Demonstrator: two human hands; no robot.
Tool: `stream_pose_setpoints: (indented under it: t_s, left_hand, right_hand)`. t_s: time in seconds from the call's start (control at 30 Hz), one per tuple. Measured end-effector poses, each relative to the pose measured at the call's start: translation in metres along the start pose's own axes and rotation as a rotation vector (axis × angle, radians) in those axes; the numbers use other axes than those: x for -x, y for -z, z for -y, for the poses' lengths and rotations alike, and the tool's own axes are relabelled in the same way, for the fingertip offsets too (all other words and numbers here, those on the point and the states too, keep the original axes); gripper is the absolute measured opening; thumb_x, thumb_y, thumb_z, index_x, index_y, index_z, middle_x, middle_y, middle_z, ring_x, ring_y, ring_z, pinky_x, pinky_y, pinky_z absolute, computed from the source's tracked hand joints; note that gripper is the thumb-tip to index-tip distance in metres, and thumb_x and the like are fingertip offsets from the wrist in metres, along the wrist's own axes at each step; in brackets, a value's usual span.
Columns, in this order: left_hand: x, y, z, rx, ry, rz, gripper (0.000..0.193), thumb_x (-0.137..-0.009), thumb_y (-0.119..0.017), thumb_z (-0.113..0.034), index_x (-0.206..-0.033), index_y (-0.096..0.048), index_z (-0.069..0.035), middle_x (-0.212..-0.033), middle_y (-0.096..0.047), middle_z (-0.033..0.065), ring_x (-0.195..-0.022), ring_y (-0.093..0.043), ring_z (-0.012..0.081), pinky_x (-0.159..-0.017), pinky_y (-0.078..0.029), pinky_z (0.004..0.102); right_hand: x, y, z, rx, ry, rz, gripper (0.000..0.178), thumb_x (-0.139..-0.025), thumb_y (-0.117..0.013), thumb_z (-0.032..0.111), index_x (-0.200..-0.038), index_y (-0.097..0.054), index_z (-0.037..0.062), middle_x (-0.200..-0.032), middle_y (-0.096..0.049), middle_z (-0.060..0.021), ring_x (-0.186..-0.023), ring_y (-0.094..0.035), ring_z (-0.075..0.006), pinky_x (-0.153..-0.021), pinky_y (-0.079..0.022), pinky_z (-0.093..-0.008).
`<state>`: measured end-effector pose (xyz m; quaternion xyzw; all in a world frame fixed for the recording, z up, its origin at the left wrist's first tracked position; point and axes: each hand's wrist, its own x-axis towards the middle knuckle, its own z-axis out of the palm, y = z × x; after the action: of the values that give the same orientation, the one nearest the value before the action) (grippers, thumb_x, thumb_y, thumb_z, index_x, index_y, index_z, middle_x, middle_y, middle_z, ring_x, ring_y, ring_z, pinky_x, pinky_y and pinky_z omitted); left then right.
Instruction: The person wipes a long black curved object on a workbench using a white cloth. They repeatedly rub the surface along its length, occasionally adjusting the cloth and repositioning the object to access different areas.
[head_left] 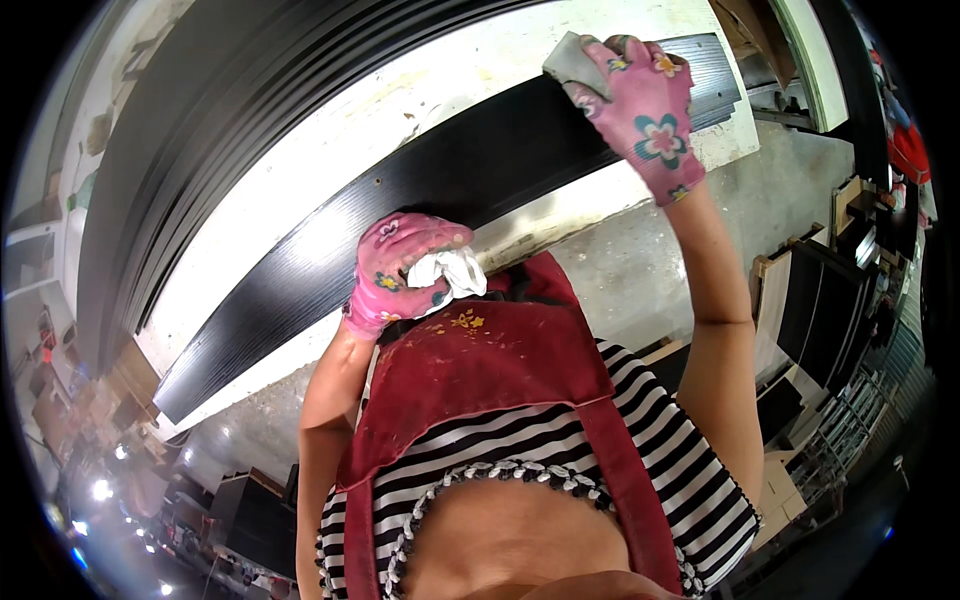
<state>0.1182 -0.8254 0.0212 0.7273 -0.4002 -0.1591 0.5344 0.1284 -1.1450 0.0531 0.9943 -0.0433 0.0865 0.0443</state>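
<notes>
A long black board (485,160) with fine wood grain lies across a white worktop in front of me. My right hand (640,115), in a pink flowered glove, is at the board's right part. Its fingers close round a flat grey pad (578,72) pressed against the board; whether this is sandpaper or sponge I cannot tell. In the same kind of glove, my left hand (400,265) is at the near edge of the board, left of the middle. Bunched in its fingers is a white cloth (452,272), close to my red apron (480,350).
Several black boards (230,110) are stacked along the far left side of the white worktop (345,125). A pale frame (812,60) stands beyond the right end. More dark panels (815,310) lean at the right, over a grey concrete floor (640,270).
</notes>
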Motion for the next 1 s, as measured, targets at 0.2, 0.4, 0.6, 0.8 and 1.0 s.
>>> stream_pose_setpoints:
  t_s: [0.2,0.4,0.6,0.8,1.0]
  left_hand:
    - [0.002,0.0,0.001,-0.045,-0.007,0.016,0.042,-0.062,-0.072,-0.021,-0.103,-0.069,-0.01,-0.104,-0.072,0.0052,-0.093,-0.067,0.0282,-0.084,-0.051,0.037]
    - [0.004,0.002,0.003,-0.02,0.004,0.025,0.042,-0.064,-0.072,-0.023,-0.103,-0.069,-0.009,-0.104,-0.072,0.0059,-0.094,-0.067,0.0278,-0.084,-0.051,0.0367]
    - [0.003,0.001,0.002,-0.01,0.004,0.012,0.041,-0.065,-0.072,-0.025,-0.102,-0.07,-0.008,-0.103,-0.072,0.0075,-0.093,-0.067,0.0278,-0.084,-0.051,0.0363]
    - [-0.002,-0.002,-0.005,-0.02,0.032,-0.019,0.039,-0.065,-0.071,-0.028,-0.099,-0.071,-0.007,-0.099,-0.072,0.0086,-0.089,-0.068,0.0278,-0.083,-0.052,0.0361]
    - [-0.004,-0.006,-0.006,-0.021,0.015,-0.059,0.034,-0.064,-0.071,-0.021,-0.095,-0.071,-0.007,-0.097,-0.073,0.0079,-0.087,-0.069,0.0258,-0.08,-0.053,0.0348]
  right_hand:
    - [-0.004,-0.01,-0.042,0.102,-0.013,-0.043,0.045,-0.082,-0.064,0.045,-0.117,-0.065,0.0166,-0.103,-0.063,-0.0093,-0.103,-0.06,-0.0287,-0.091,-0.042,-0.0427]
    - [-0.003,0.008,0.001,0.053,0.052,0.05,0.048,-0.083,-0.063,0.046,-0.122,-0.062,0.0178,-0.109,-0.06,-0.0076,-0.108,-0.057,-0.0275,-0.094,-0.037,-0.0444]
    - [0.001,-0.006,-0.028,0.088,0.011,-0.042,0.042,-0.08,-0.066,0.044,-0.112,-0.066,0.0159,-0.102,-0.061,-0.006,-0.1,-0.059,-0.0269,-0.087,-0.039,-0.0472]
    - [0.002,0.013,0.069,-0.112,0.257,-0.02,0.039,-0.081,-0.064,0.042,-0.107,-0.062,0.0128,-0.098,-0.056,-0.0067,-0.099,-0.057,-0.0244,-0.09,-0.039,-0.0455]
    - [0.003,0.005,0.037,-0.096,0.181,-0.024,0.034,-0.08,-0.064,0.038,-0.102,-0.066,0.0113,-0.099,-0.059,-0.0083,-0.102,-0.057,-0.0251,-0.091,-0.037,-0.0449]
